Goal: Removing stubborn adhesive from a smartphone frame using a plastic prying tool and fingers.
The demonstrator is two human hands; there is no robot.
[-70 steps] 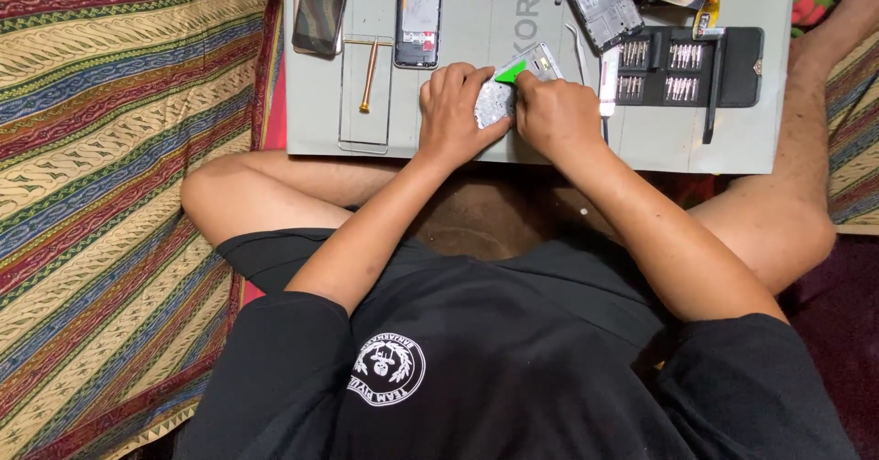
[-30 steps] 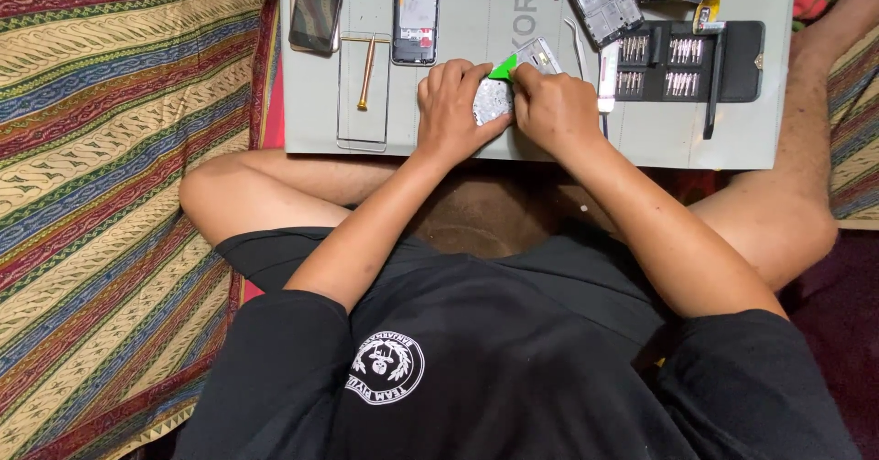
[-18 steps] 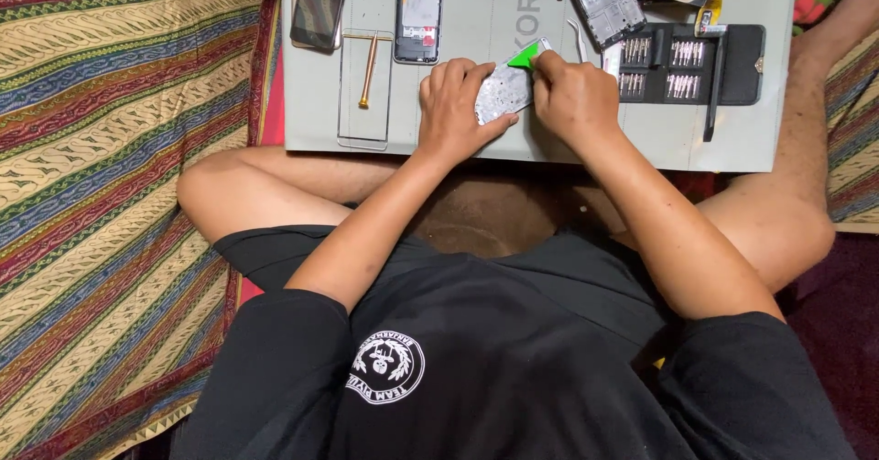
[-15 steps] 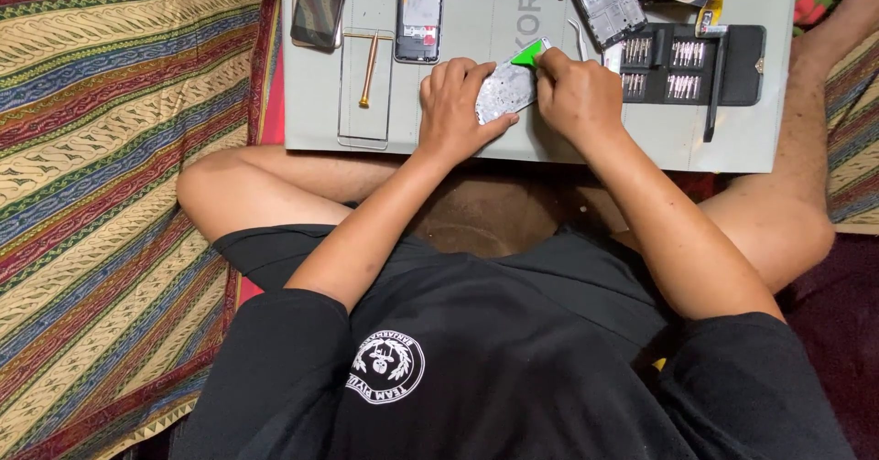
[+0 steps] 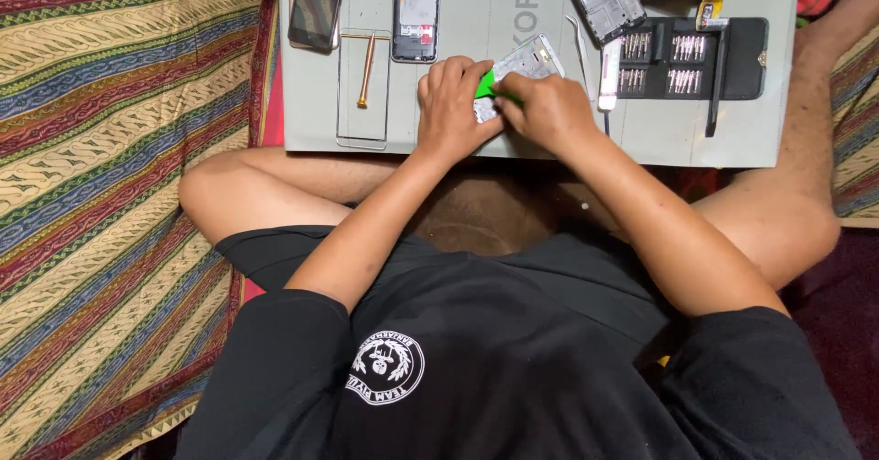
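Note:
I sit cross-legged at a grey work mat (image 5: pixel 476 21). My left hand (image 5: pixel 455 108) presses down on a small opened phone body (image 5: pixel 526 60) lying on the mat. My right hand (image 5: pixel 549 112) is closed around a bright green pry tool (image 5: pixel 485 85), whose tip rests against the phone body between my two hands. Most of the tool is hidden by my fingers.
On the mat lie a dark phone screen (image 5: pixel 317 7), an opened phone (image 5: pixel 417 11), a copper-coloured screwdriver (image 5: pixel 366 71), a phone frame (image 5: pixel 604 2), tweezers (image 5: pixel 580 43) and a black screwdriver bit case (image 5: pixel 696 57). A striped woven cloth (image 5: pixel 110 149) covers the floor at left.
The green tool has swung from the phone body's upper right side to its left end, between my hands. My right hand shifted slightly down and left. My left hand stayed put.

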